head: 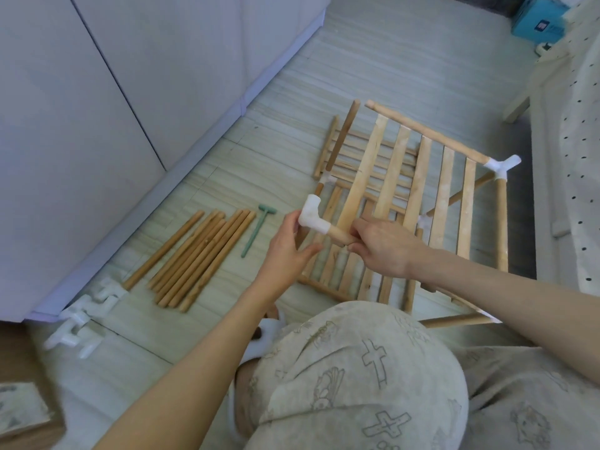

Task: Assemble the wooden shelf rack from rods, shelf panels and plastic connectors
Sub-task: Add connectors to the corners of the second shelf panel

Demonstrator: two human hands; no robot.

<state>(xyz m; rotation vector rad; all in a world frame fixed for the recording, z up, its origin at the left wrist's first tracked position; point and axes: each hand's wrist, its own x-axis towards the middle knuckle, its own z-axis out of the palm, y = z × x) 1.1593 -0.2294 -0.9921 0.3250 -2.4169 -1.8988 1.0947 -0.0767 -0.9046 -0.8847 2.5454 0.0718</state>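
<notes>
a cluster of white plastic connectors (85, 315) lies on the pale striped floor (373, 60) at the far left, close to the base of a white cabinet (97, 92). just to their right a bundle of loose wooden rods (198, 258) rests side by side on the floor, and beside the rods lies a small green plastic mallet (256, 230). further right, the person's left hand (289, 248) is open with relaxed fingers, its fingertips touching a white elbow connector (313, 217) fitted on the near corner of a slatted shelf panel (415, 190). the right hand (386, 245) pinches the panel's front rod (339, 235) right next to that connector, fingers curled around the wood. the panel is held tilted above the floor as the top of the half-built rack; another slatted panel (373, 157) lies beneath it. at the panel's far right corner a second white corner connector (501, 165) joins the back rail to an upright rod (501, 225). a blue box (537, 17) sits on the floor at the upper right, and the person's patterned clothing (357, 384) fills the foreground.
</notes>
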